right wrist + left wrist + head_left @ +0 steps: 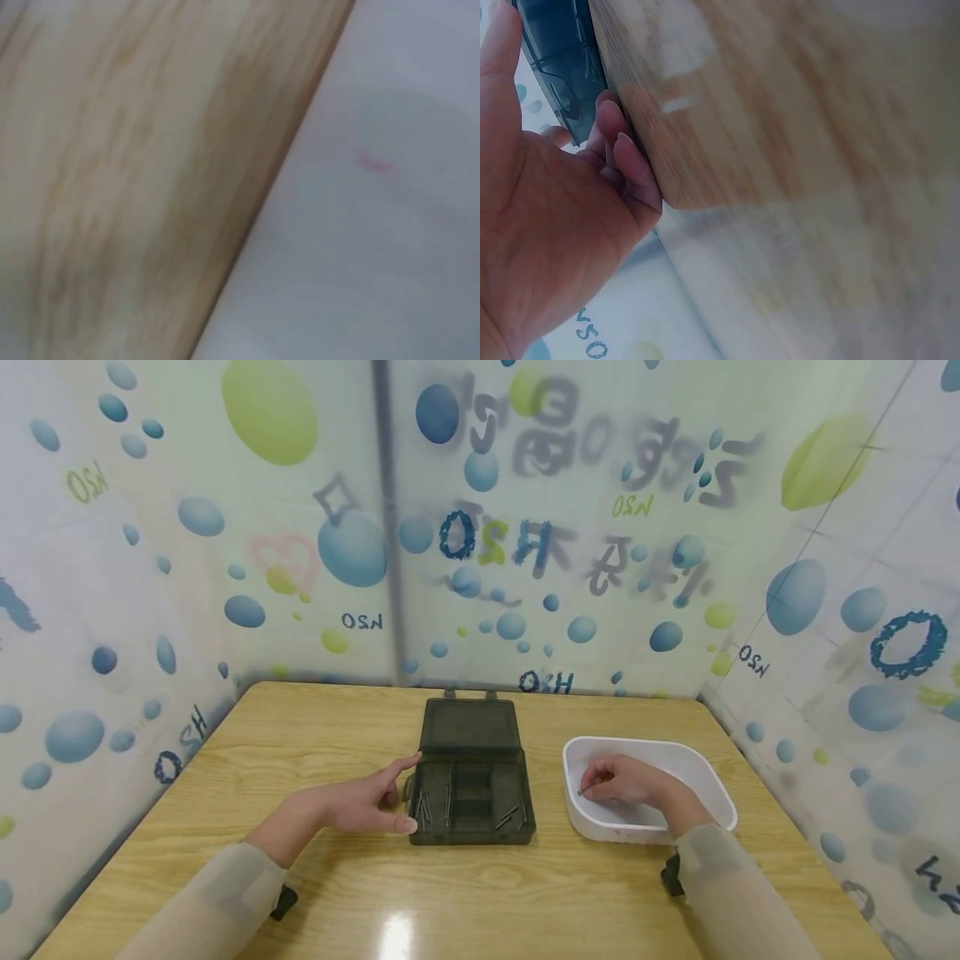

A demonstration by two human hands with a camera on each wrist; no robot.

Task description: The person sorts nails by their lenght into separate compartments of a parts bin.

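A dark translucent compartment box (pixel 471 839) lies on the table with its lid (pixel 470 724) folded back. Thin metal pins or screws (pixel 423 810) lie in its left compartments, and a few shorter ones (pixel 507 817) on the right side. My left hand (pixel 360 803) rests at the box's left side, index finger and thumb spread along it; in the left wrist view its other fingers bend beneath. Inside a white tub (pixel 701 760), my right hand (pixel 626 779) pinches a small screw-like metal piece (pixel 581 792). The right wrist view shows only the tub's blurred outer wall, no hand.
The wooden table (pixel 330 735) carries the box near its middle and the tub to the right. Patterned curtains (pixel 480 527) close in the back and both sides. A dark wrist strap (pixel 671 877) shows under the right sleeve.
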